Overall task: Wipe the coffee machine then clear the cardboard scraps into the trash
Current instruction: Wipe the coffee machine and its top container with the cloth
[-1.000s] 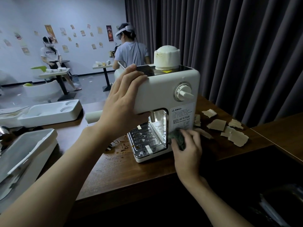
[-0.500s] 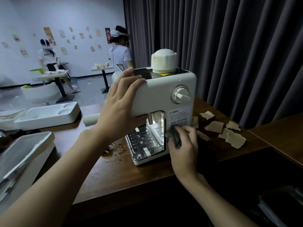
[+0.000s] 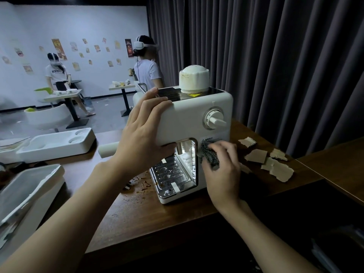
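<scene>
A white coffee machine (image 3: 189,117) stands on the brown wooden table (image 3: 137,213), with a dial on its front and a drip tray below. My left hand (image 3: 141,138) grips the machine's upper left corner, fingers over the top edge. My right hand (image 3: 222,170) presses a dark patterned cloth (image 3: 209,155) against the machine's lower front panel, over the warning label. Several torn cardboard scraps (image 3: 271,164) lie on the table to the right of the machine. Small brown crumbs (image 3: 141,184) are scattered left of the drip tray.
White foam packing trays (image 3: 57,143) sit at the left, another (image 3: 27,194) nearer to me. A dark bag or bin (image 3: 325,249) is in shadow at lower right. A dark curtain (image 3: 275,56) hangs behind. Two people stand at tables (image 3: 63,95) in the far room.
My right hand has moved the cloth upward along the machine's front panel, from near its lower edge to the label. My left hand keeps its hold on the machine.
</scene>
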